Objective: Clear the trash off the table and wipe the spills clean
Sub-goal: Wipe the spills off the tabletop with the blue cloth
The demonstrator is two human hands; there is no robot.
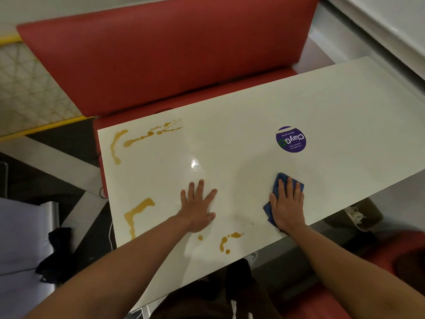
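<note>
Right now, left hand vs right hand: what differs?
The left hand lies bare on the white table, fingers spread; the right hand presses a blue cloth under its palm, fingers closer together. The left hand sits nearer the brown spills; the right hand is just below the purple sticker. Both are flat, palm down, fingers straight.

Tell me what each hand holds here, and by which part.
Neither hand grips anything. The right hand presses flat on the middle of the blue cloth; the left hand rests flat on the table.
</note>
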